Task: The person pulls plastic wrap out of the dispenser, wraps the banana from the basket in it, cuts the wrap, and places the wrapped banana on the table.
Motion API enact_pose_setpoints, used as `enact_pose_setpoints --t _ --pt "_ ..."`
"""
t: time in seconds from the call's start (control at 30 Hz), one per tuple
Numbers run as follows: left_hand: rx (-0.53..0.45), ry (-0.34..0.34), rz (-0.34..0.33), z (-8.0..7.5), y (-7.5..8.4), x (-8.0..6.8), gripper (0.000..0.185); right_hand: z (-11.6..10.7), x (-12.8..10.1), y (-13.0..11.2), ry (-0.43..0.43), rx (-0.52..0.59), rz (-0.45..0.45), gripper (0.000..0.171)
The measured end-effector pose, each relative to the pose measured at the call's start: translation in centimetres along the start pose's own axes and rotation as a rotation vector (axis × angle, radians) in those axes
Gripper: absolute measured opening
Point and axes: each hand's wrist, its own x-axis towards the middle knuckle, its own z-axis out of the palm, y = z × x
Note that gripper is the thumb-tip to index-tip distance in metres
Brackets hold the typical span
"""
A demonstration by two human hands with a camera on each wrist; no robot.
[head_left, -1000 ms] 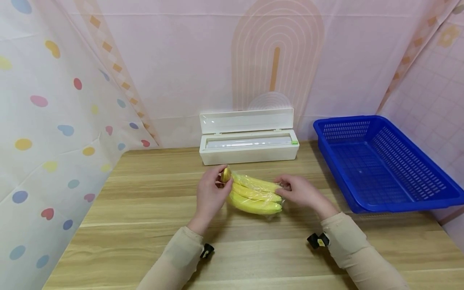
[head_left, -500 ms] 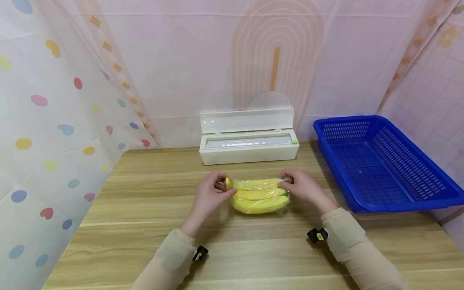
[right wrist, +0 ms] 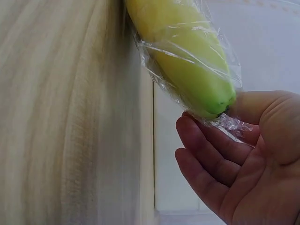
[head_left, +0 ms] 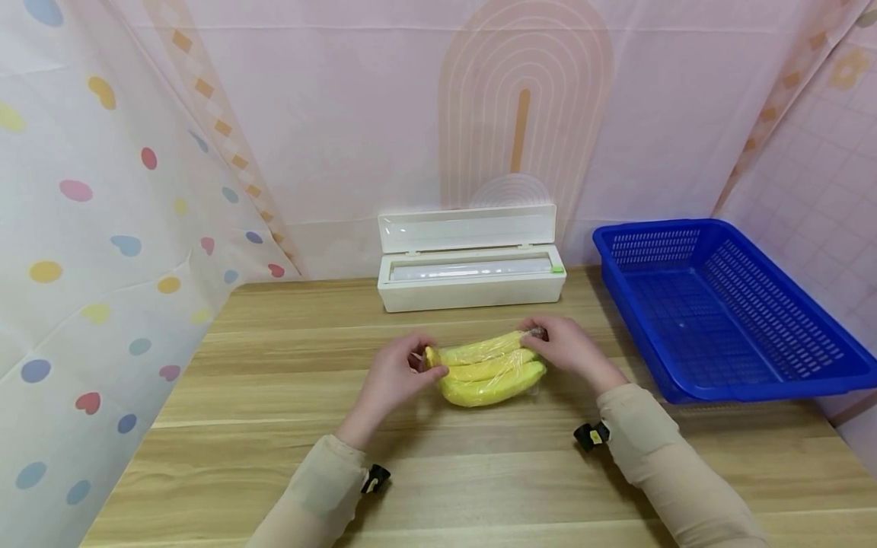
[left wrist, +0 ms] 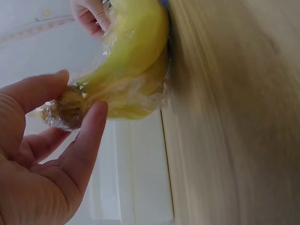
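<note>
A bunch of yellow bananas (head_left: 489,371), wrapped in clear cling film (right wrist: 185,56), lies across the middle of the table between both hands. At the stem end, my left hand (head_left: 400,371) pinches the film-covered stem (left wrist: 68,108) between thumb and fingers. My right hand (head_left: 565,348) holds the opposite end, at the tip of the farthest banana. In the right wrist view, crumpled film (right wrist: 232,125) gathers at a greenish banana tip, between the thumb and fingers. The other fingers of that hand are loosely bent below it.
Behind the bananas, against the pink cloth backdrop (head_left: 342,137), stands a white cling film dispenser (head_left: 473,293) with its lid raised and a roll inside. A blue plastic basket (head_left: 630,327) occupies the right side of the wooden table (head_left: 274,426).
My left hand has come slightly nearer with the stem end. My right hand has moved a little away from me, so the bunch has turned, its tips now pointing farther up the table.
</note>
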Motion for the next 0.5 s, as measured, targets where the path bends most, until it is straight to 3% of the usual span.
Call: enact_pose_setpoints --t 0.3,0.5 --pt "0.108 -0.139 0.016 -0.62 0.14 -0.5 0.038 -0.19 0.26 0.1 0.075 0.08 -0.041 0.04" --pt "0.096 -0.212 0.031 -0.8 0.4 -0.8 0.04 -0.49 0.14 0.16 0.129 0.085 -0.057 0.04"
